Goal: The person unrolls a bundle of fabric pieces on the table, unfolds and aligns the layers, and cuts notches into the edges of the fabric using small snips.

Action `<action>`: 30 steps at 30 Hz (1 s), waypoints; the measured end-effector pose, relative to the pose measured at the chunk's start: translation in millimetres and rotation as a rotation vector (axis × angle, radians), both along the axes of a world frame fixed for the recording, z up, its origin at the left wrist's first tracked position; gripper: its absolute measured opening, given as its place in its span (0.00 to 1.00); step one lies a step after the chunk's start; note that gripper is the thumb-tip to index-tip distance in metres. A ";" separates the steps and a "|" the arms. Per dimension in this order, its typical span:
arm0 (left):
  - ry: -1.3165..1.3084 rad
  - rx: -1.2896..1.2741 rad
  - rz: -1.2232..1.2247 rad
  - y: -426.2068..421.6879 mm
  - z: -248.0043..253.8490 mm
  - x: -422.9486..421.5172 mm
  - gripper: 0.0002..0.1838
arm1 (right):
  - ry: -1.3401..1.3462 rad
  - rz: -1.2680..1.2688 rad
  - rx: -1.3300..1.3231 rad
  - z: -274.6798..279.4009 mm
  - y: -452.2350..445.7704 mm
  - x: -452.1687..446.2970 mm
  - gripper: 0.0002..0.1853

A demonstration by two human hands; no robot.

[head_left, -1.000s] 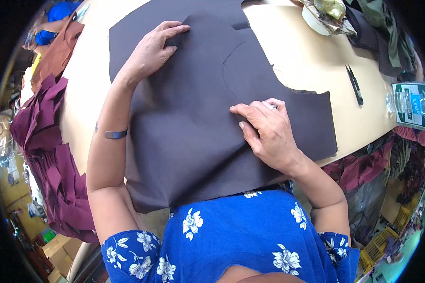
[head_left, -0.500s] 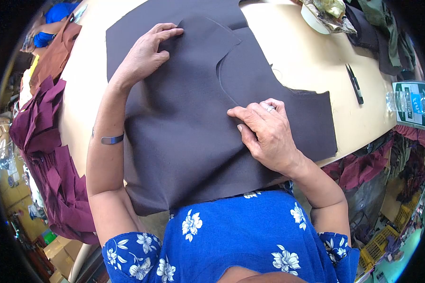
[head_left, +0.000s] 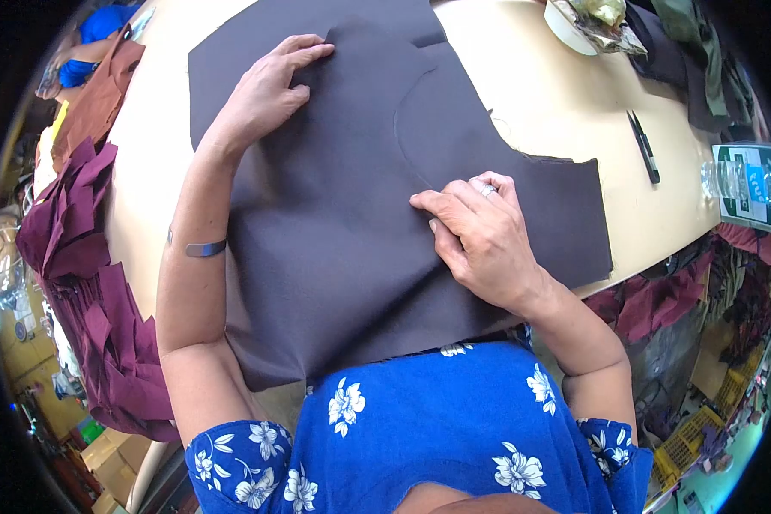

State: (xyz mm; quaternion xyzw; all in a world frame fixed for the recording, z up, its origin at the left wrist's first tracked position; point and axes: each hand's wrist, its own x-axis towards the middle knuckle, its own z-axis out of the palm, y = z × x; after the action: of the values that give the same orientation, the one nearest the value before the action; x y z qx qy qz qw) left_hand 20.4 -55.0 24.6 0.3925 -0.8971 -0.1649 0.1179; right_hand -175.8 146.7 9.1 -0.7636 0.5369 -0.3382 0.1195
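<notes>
A large dark cloth (head_left: 343,171), apparently in layers, lies over the pale table and hangs towards my body, with a diagonal fold below my right hand. My left hand (head_left: 274,86) rests on its upper left part, fingers stretched and thumb apart. At the lower end of a thin curved edge in the cloth is my right hand (head_left: 480,227), its fingers bent and its index finger and thumb on the fabric. A ring shows on this hand.
Black snips (head_left: 644,150) lie on the pale table (head_left: 565,116), left of a clear bottle (head_left: 741,182). Maroon cloth (head_left: 68,210) hangs at the left. A white bowl (head_left: 570,30) stands at the top right. Part of another person (head_left: 81,73) shows at the upper left.
The cloth's curved upper edge, raised and rippled half a second ago, now lies flatter. Both hands have stayed almost in place on the cloth.
</notes>
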 end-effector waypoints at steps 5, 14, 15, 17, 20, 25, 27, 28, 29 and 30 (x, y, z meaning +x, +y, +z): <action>-0.202 -0.721 -0.067 15.1 0.6 -13.9 0.23 | 0.073 0.019 -0.028 -4.1 -0.4 0.1 0.14; 0.080 -0.054 -0.312 125.9 11.6 -20.6 0.13 | 0.101 0.019 -0.028 -4.6 -0.2 -0.3 0.13; 0.044 0.017 -0.279 133.1 4.6 -15.7 0.21 | 0.086 0.021 -0.028 -4.2 -0.2 -0.6 0.13; -0.004 -0.058 -0.294 139.5 -1.4 -11.8 0.27 | 0.046 0.029 0.018 -1.5 0.6 -3.3 0.12; -0.123 -0.091 -0.309 142.6 -9.1 -6.9 0.38 | -0.108 0.062 0.073 -2.7 1.5 -13.1 0.11; -0.207 -0.142 -0.313 144.5 -8.8 -11.0 0.39 | 0.060 -0.070 -0.108 8.1 24.9 -10.7 0.13; -0.217 -0.163 -0.316 144.6 -9.9 -10.8 0.38 | 0.169 0.080 -0.173 7.4 44.4 -1.0 0.14; -0.221 -0.174 -0.320 144.7 -10.4 -11.0 0.38 | 0.225 0.153 -0.205 4.0 53.4 3.7 0.15; -0.218 -0.174 -0.318 144.9 -10.7 -11.2 0.38 | 0.291 0.157 -0.150 -2.5 60.9 7.0 0.17; -0.215 -0.173 -0.316 145.4 -10.9 -11.1 0.38 | 0.305 0.143 -0.141 -1.8 62.7 5.7 0.17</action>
State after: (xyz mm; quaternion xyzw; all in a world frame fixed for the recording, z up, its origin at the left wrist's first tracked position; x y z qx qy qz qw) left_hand 9.4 90.4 13.7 0.2510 -0.9657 -0.0610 0.0272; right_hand -170.1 209.4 7.3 -0.8487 0.4680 -0.2461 0.0067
